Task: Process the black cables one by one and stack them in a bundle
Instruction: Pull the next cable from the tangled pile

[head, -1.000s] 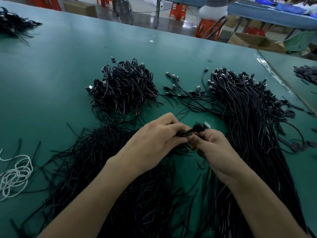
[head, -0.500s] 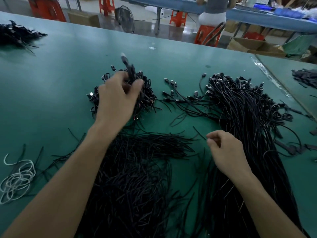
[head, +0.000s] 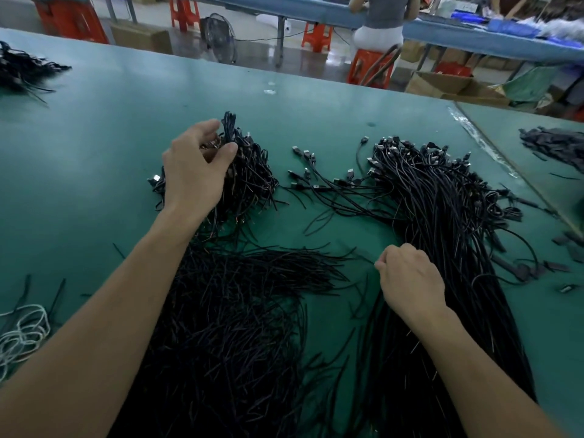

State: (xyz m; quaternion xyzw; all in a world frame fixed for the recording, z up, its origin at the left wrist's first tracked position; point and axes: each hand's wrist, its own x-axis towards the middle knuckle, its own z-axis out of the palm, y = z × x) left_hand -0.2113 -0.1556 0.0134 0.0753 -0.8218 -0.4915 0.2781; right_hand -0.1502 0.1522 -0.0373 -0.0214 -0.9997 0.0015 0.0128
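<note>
**On the green table (head: 94,147), a folded cable meets the bundle**

At the far middle of the table, the left hand (head: 197,167) reaches over the bundle (head: 252,181) of folded black cables. Its fingers and thumb curl round 1 folded cable (head: 228,126), which stands up from the bundle's top. The right hand (head: 410,279) sits nearer, with its fingers tucked under in a loose fist above the long loose cables (head: 442,216). These fan out on the right, plugs pointing away. I cannot tell whether that hand holds a strand. Between the 2 forearms lies a heap of thin black strands (head: 234,327). A white cord coil (head: 22,333) rests at the left edge.
</note>
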